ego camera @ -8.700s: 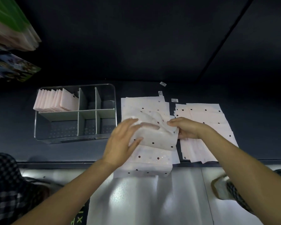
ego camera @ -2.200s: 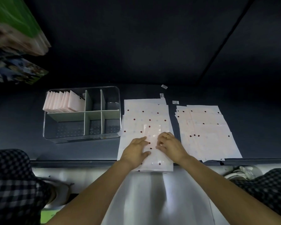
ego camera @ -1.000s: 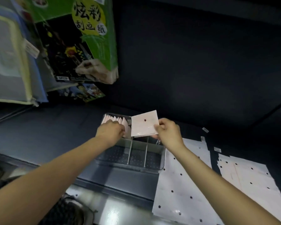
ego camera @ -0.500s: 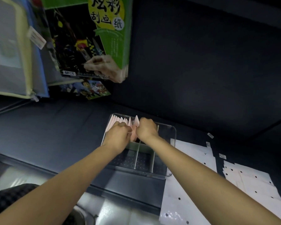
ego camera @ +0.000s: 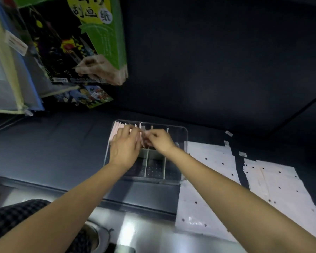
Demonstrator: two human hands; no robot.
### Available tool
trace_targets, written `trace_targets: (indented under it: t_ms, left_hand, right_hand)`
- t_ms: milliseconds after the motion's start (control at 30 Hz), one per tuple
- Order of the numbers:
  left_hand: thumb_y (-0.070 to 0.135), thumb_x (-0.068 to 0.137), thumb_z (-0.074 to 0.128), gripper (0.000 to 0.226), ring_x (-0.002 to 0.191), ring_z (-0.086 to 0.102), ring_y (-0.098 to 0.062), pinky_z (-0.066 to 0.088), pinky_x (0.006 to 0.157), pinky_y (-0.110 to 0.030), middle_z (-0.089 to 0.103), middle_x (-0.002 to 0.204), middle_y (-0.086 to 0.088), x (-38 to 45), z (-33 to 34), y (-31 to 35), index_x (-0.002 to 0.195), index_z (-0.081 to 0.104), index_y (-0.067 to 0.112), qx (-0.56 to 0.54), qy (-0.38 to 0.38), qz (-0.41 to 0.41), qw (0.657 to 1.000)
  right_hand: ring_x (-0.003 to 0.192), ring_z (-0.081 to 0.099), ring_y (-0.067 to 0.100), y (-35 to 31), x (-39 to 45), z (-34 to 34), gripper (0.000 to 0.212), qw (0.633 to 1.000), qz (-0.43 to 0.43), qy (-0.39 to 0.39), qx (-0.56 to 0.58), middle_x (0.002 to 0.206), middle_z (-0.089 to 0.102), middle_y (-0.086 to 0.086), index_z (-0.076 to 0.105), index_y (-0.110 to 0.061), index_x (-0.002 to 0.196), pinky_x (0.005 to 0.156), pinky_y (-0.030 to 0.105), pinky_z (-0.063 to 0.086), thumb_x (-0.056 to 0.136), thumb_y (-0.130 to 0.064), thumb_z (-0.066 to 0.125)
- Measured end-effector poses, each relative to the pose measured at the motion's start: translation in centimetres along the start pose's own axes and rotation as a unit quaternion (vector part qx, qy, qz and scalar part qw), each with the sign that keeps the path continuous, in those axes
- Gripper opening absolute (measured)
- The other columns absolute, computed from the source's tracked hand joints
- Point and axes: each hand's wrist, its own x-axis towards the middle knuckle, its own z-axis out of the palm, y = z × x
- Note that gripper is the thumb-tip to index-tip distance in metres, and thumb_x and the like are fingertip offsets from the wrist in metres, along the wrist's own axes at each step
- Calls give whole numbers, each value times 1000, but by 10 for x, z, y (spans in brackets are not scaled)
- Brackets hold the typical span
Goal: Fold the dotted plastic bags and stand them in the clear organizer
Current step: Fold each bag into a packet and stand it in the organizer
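Several folded bags (ego camera: 117, 127) already stand in the organizer (ego camera: 182, 137) at frame centre, in its far-left compartment. The left hand (ego camera: 124, 145) rests on that row, fingers curled; the right hand (ego camera: 159, 138) pinches a folded bag (ego camera: 144, 137) into it. Right of the organizer, two stacks of flat bags (ego camera: 208, 179) remain unfolded, so much is left

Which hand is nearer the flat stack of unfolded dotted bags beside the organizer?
Right. The right hand is over the organizer's middle, closer to the flat stack; the left hand is over its far-left compartment.
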Motion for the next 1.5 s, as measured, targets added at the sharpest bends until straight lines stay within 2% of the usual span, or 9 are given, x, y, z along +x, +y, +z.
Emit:
trace_targets:
  t_ms: [300,433,600,767,967,1067,1233,1333,1500]
  left_hand:
    - [28,92,58,22,103,55,-23,46,82,-33,59,109,-4,-77,61,90,108,62,13,-89,-260,263,925]
    - [53,85,58,86,146,1,-12,7,118,-26,0,159,6,-133,106,95,151,12,22,-3,-431,252,867]
    - [48,89,54,81,143,-16,-8,-19,111,-21,-17,151,15,-150,121,92,150,4,30,-8,-361,261,895]
    - [36,91,58,35,141,27,-10,17,118,-25,36,147,12,-145,115,96,124,62,26,-95,-310,227,918]
    - [32,92,59,23,91,63,-8,47,81,-25,72,101,0,-121,99,115,98,73,15,-163,-380,84,907]
    - [23,95,56,26,75,54,-3,42,73,-16,65,81,1,-104,91,122,91,70,1,-268,-474,-2,839]
    - [0,89,60,11,81,64,-9,50,82,-23,72,92,-7,-96,94,129,86,70,2,-353,-394,-62,846]
    - [13,83,69,8,90,59,4,46,83,-23,69,105,10,-101,102,123,85,67,20,-267,-435,-4,860]
    - [64,66,69,82,132,6,4,12,107,-22,4,151,27,-126,115,104,139,37,42,-45,-467,230,853]
  right_hand:
    - [107,55,5,165,-165,-102,33,983,9,33,-181,118,62,-7,62,-19,119,96,20,42,87,-28,66]
    - [133,30,2,229,-221,-128,67,950,0,-50,-309,145,36,-15,41,-29,138,109,16,21,80,-45,69]
    - [141,20,6,258,-237,-133,48,941,-54,-40,-331,149,20,-19,51,-17,128,117,22,16,86,-33,66]
    - [136,32,4,263,-238,-132,23,963,-74,-1,-259,142,45,-6,60,-2,77,113,10,13,86,-22,67]
    - [109,60,5,233,-224,-163,9,993,66,-71,-64,108,70,-2,67,-11,85,94,14,42,91,-15,61]
    - [70,61,-6,215,-212,-186,19,982,140,-128,11,81,68,-13,62,-16,77,67,9,43,95,-19,55]
    - [87,64,13,214,-194,-193,23,969,199,-126,78,99,70,4,59,-9,84,83,22,47,97,-26,50]
    - [102,64,12,218,-191,-187,20,976,165,-134,42,106,69,-3,61,-12,98,88,16,47,90,-30,62]
    - [125,25,-6,241,-218,-163,73,956,18,-185,-226,133,33,-25,47,-32,128,106,13,21,65,-51,79]
